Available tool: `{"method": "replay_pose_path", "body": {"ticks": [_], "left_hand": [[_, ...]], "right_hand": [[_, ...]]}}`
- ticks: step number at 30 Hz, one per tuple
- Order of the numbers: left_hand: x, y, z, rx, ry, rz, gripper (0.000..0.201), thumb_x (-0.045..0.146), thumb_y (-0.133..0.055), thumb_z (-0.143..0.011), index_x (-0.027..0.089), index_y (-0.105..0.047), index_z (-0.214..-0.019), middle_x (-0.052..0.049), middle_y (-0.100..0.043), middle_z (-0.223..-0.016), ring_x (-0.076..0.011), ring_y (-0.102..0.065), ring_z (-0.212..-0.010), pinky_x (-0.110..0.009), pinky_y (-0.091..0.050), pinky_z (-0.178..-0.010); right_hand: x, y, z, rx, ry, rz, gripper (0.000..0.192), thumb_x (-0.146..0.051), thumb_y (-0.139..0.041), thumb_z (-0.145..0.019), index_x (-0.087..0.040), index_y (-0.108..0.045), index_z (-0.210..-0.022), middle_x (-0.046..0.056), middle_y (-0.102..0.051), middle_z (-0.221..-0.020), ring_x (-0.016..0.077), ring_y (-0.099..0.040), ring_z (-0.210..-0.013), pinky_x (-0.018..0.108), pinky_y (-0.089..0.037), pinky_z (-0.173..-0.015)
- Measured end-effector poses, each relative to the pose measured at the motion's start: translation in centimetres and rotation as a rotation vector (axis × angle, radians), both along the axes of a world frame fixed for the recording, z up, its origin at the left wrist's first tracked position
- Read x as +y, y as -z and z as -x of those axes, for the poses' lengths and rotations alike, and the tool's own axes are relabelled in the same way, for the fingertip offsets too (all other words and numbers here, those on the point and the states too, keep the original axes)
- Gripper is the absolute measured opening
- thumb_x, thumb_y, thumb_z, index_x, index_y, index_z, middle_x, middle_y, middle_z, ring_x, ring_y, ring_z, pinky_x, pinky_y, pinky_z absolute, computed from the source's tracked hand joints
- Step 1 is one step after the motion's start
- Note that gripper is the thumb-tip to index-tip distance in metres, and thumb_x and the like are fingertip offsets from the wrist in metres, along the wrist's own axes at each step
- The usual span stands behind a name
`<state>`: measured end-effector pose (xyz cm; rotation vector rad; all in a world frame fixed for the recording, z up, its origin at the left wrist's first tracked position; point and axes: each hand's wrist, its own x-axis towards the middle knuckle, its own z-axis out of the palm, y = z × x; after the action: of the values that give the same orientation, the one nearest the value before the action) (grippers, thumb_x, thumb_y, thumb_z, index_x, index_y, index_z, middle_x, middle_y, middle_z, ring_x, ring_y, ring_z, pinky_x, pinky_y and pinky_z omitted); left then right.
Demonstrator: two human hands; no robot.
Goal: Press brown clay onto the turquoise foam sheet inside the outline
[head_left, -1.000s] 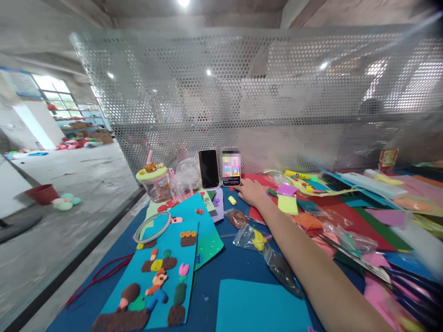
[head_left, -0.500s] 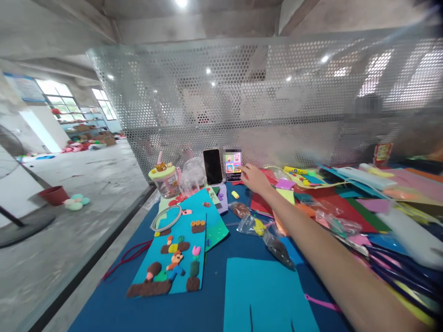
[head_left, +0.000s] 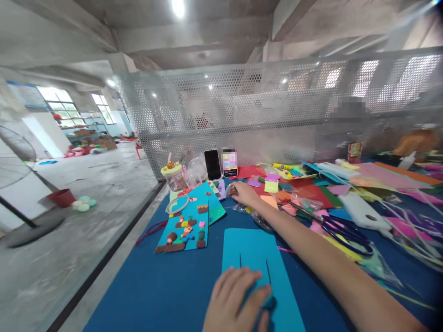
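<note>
Felt sheet lay flat under left hand with two slits cut; right hand, at twelve o'clock, loosely touched small bag, grip unclear.

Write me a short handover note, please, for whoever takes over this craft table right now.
Left hand: flat on the plain teal felt sheet, which has two slits cut in it.
Right hand: stretched out to the small clear bags near the two propped phones; grip unclear.
Done: felt picture with figures stuck on, lying to the left.
Left: the plain sheet bears no figures yet.
</note>
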<state>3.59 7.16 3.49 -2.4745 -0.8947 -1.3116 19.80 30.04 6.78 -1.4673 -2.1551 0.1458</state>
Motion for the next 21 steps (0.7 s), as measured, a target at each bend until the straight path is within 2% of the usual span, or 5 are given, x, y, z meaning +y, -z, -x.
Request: {"method": "replay_pose_path", "body": {"ticks": [4,6,8,15,21], "left_hand": [[2.2,-5.2,3.6,-0.148,-0.137,0.328,0.017,0.024,-0.054,-0.088,0.025,-0.065,-0.101,-0.002,-0.071,-0.101,-0.0170,-0.068,-0.093,-0.029,-0.056,-0.083],[3.7,-7.0,4.4,-0.369,-0.186,0.531,0.016,0.032,-0.057,-0.086,0.022,-0.064,-0.098,-0.004,-0.070,-0.097,-0.0183,-0.069,-0.087,-0.031,-0.056,-0.080],[5.2,-7.6,4.2,-0.472,-0.069,0.774,0.027,0.038,-0.061,-0.082,0.020,-0.064,-0.103,-0.005,-0.071,-0.096,-0.0201,-0.069,-0.085,-0.030,-0.058,-0.074],[7.8,-5.6,1.1,-0.488,0.163,1.177,0.037,0.036,-0.074,-0.068,0.015,-0.068,-0.099,-0.008,-0.070,-0.098,-0.0186,-0.066,-0.081,-0.028,-0.056,-0.069],[8.5,-3.5,0.6,-0.487,0.186,1.351,0.030,0.041,-0.080,-0.059,0.014,-0.071,-0.066,-0.004,-0.069,-0.065,-0.0153,-0.061,-0.062,-0.025,-0.049,-0.058]], "right_hand": [[-4.6,-2.4,0.4,0.157,-0.111,-0.146,0.043,-0.013,-0.051,-0.087,-0.017,-0.043,-0.129,0.013,-0.054,-0.125,0.0177,-0.056,-0.112,0.032,-0.046,-0.094],[-8.3,-3.1,0.3,0.251,-0.349,-0.179,0.042,-0.015,-0.053,-0.088,-0.020,-0.041,-0.129,0.010,-0.056,-0.119,0.0158,-0.061,-0.103,0.029,-0.050,-0.089],[-11.9,-3.0,-0.1,0.261,-0.503,-0.162,0.040,-0.014,-0.051,-0.089,-0.021,-0.043,-0.127,0.010,-0.057,-0.117,0.0175,-0.061,-0.103,0.032,-0.052,-0.086],[-16.8,0.0,-3.4,0.228,-0.346,-0.213,0.036,-0.010,-0.048,-0.089,-0.022,-0.045,-0.122,0.010,-0.060,-0.114,0.0186,-0.062,-0.102,0.033,-0.055,-0.083],[-17.6,0.9,-4.0,0.055,-0.275,-0.435,0.033,-0.009,-0.048,-0.087,-0.022,-0.051,-0.118,0.010,-0.059,-0.109,0.0212,-0.057,-0.105,0.037,-0.050,-0.088]]}}
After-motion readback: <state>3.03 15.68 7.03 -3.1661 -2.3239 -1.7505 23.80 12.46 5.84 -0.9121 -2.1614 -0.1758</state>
